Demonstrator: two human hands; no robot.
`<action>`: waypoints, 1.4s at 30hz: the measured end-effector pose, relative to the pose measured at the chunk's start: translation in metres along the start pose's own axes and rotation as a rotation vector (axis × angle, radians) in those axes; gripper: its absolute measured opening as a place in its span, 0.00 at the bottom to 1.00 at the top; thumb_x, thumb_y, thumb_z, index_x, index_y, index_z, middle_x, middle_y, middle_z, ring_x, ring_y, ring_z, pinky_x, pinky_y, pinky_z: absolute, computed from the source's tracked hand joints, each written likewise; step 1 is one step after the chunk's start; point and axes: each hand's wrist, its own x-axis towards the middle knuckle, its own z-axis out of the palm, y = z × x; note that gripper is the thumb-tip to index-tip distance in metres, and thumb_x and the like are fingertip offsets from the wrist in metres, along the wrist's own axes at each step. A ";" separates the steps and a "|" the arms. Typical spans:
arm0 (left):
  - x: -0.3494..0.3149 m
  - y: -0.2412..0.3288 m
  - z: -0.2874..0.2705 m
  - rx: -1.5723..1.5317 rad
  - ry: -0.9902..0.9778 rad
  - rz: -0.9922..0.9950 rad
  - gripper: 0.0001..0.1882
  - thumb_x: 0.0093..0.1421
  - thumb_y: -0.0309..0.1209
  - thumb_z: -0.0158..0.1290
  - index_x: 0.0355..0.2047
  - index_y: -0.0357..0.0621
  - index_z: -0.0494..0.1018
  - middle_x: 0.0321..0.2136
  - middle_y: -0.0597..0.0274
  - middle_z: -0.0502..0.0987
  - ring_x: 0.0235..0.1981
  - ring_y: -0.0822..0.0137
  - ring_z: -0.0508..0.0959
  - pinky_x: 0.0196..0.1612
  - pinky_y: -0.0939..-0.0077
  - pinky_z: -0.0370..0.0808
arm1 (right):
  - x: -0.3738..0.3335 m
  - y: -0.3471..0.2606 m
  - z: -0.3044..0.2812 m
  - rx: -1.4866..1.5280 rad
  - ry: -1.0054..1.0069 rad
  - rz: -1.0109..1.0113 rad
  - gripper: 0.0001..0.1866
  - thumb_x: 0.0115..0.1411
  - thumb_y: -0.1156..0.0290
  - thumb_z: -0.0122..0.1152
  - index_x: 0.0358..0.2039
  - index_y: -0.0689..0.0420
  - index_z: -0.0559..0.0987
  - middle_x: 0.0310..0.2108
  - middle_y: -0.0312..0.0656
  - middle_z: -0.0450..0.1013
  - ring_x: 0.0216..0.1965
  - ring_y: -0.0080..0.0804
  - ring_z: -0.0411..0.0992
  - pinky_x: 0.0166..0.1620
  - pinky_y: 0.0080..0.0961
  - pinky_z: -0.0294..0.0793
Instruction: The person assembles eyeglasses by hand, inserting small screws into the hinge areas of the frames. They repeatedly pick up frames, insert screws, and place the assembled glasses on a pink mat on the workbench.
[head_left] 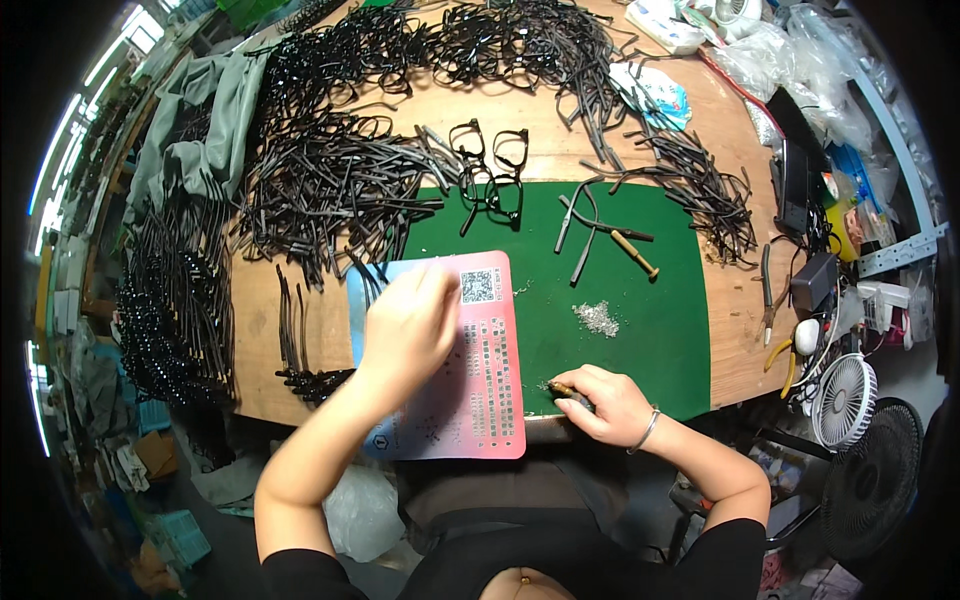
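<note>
My left hand (412, 322) is over a pink and blue printed mat (485, 400), its fingers curled together and slightly blurred. Whatever is between them is hidden. Close to its wrist side, dark eyeglass temples (368, 278) poke over the mat's top left edge. At the front edge of the green mat (650, 340), my right hand (608, 405) is closed around a short, dark and brass-coloured tool (572, 394); its exact kind is mostly covered by the fingers. A small heap of tiny clear or silvery pieces (597, 319) lies beyond that hand.
Black eyeglass frames (492, 165), loose temples (580, 235) and a brass-coloured tool (636, 256) lie farther back. Large piles of temples (320, 190) and frames (480, 50) cover the table's left and far side. Pliers (780, 365) and a white fan (843, 402) are at right.
</note>
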 end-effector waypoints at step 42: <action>-0.080 0.067 -0.015 -0.956 -0.201 -0.581 0.15 0.58 0.19 0.49 0.47 0.37 0.67 0.34 0.68 0.71 0.31 0.80 0.70 0.34 0.87 0.69 | 0.039 0.110 -0.127 -1.103 0.276 0.641 0.08 0.58 0.72 0.44 0.31 0.61 0.72 0.32 0.52 0.72 0.27 0.42 0.77 0.29 0.34 0.77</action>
